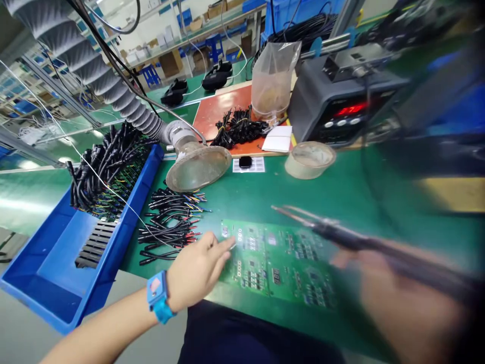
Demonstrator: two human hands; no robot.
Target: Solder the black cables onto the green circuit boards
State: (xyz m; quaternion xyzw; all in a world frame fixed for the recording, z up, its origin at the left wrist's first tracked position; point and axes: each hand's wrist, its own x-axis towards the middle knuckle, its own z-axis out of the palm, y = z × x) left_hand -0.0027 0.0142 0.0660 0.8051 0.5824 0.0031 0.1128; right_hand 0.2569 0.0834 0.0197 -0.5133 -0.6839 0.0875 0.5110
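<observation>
A green circuit board panel (280,253) with small parts and a digit display lies on the bench before me. My left hand (199,268), with a blue wrist strap (158,296), rests at the panel's left end. Its fingers are pinched on a thin strand of solder wire (113,192), which comes down from the upper left; a short pale tip shows at the fingertips. Blurred by motion, my right hand (394,293) grips a dark soldering iron (352,242). The iron's tip appears doubled and is above the panel's far edge, apart from my left hand.
Short black cables (170,227) with bared coloured ends lie left of the panel. A blue bin (41,258) holds more cables. A fume extractor hood (199,169) hangs over the bench. Behind stand a tape roll (309,161), a plastic bag (273,83) and a soldering station (341,106).
</observation>
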